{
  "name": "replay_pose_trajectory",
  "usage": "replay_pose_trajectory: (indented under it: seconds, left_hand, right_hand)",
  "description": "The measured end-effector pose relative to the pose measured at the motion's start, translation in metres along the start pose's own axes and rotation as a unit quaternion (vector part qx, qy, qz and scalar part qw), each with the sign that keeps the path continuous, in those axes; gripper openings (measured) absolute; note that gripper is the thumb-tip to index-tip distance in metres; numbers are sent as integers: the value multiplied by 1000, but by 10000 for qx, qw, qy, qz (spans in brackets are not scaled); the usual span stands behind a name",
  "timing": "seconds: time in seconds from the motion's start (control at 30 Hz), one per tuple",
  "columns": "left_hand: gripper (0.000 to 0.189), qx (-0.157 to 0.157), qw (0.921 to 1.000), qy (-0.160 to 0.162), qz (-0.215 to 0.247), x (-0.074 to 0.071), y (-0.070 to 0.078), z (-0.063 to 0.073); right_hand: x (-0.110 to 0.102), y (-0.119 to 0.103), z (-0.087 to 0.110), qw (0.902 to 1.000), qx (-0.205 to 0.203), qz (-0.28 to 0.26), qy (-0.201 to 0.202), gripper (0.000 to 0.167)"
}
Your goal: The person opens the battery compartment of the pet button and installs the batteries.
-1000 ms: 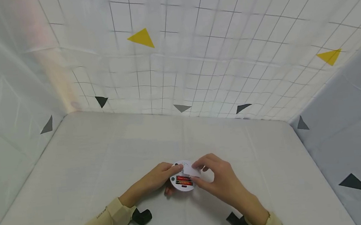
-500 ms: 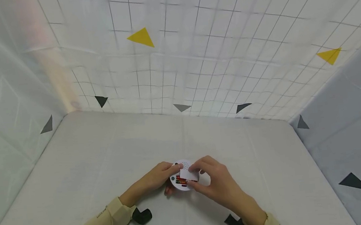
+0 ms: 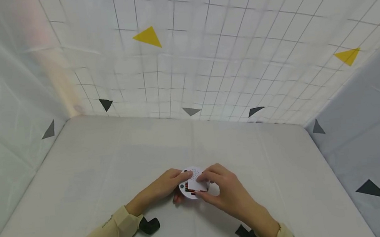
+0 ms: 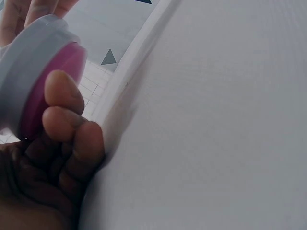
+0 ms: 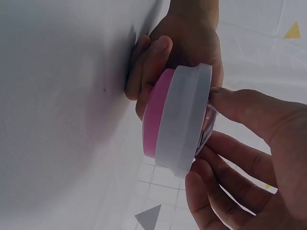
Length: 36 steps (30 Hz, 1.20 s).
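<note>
A round device [image 3: 186, 193], white on its battery side and pink [image 5: 157, 112] on the other, is held just above the table. My left hand [image 3: 166, 186] grips its left edge, thumb on the upper face and fingers curled beneath against the pink side, as the left wrist view shows. My right hand [image 3: 226, 186] pinches a white battery cover [image 3: 196, 186] between thumb and fingers. The cover lies over most of the battery compartment, slightly tilted; a strip of the red batteries [image 3: 187, 186] shows at its left edge. Small speaker holes dot the face above it.
A white cloth covers the table [image 3: 136, 139]. White sheet walls enclose it on the left, back and right, with grid lines on the back wall [image 3: 204, 55] and dark and yellow triangles. Black pieces [image 3: 149, 226] stick out from both sleeves near the wrists.
My right hand has moved the cover left and down over the compartment, hiding most of the batteries that showed before. My left hand has kept its hold on the device.
</note>
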<state>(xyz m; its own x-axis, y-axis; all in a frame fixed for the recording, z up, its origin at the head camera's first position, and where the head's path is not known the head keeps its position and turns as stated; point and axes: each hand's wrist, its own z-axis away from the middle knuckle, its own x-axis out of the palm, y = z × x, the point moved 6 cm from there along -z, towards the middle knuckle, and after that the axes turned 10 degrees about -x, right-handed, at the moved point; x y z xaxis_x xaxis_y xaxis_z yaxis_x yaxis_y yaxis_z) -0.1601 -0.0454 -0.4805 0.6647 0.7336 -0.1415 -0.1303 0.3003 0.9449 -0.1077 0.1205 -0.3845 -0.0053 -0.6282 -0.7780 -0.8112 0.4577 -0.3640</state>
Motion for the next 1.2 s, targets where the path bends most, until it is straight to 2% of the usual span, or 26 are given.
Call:
replay_pose_trajectory:
  seconds: [0.77, 1.07, 1.2]
  left_hand:
    - [50, -62, 10000, 59, -2, 0, -1, 0]
    - [50, -36, 9999, 72, -61, 0, -1, -1]
    - [50, -59, 9999, 94, -79, -1, -1, 0]
  right_hand:
    - [3, -3, 0, 9999, 31, 137, 58, 34]
    - [6, -3, 1, 9998, -84, 51, 195, 33]
    - [8, -3, 0, 9997, -14, -15, 224, 32]
